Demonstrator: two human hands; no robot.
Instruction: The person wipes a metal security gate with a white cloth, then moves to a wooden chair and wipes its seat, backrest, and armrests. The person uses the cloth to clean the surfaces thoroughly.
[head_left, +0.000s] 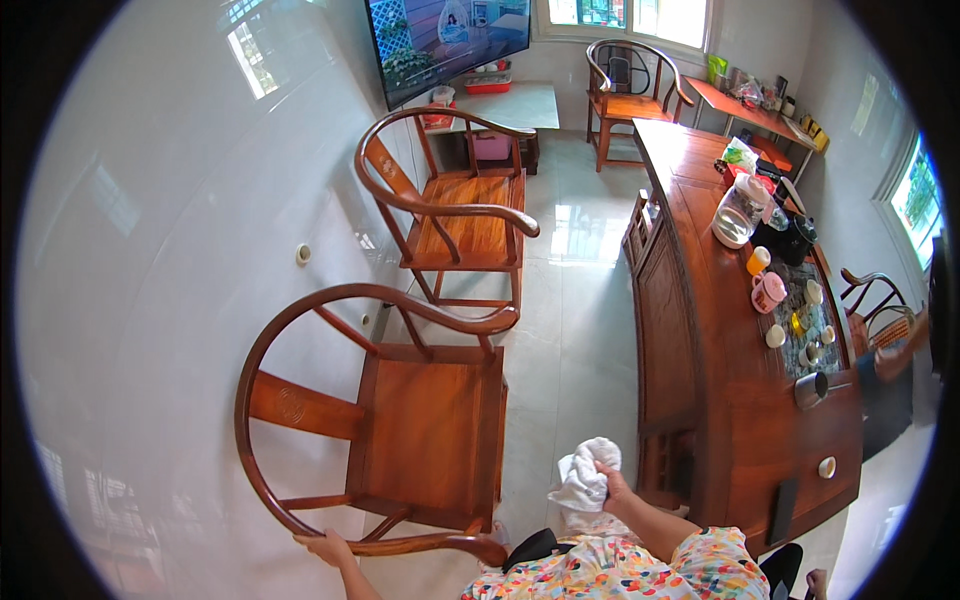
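Note:
My left hand (328, 548) holds the curved top rail of the nearest wooden horseshoe-back armchair (427, 431), close to where the rail bends into the near armrest. The fingertips are partly hidden by the rail. A round carved emblem marks the chair's back splat (304, 405). In my right hand (618, 492) is a bunched white cloth (589, 472), held in the air above the tiled floor, between the chair and the long wooden tea table (772, 435). The cloth touches neither of them as far as I can see.
A second matching armchair (465, 225) stands just beyond the first, along the white wall (165, 300). The tea table bears a glass kettle (739, 214), a pink lidded mug (769, 292) and several small cups. Another person's arm (896, 356) shows at the right.

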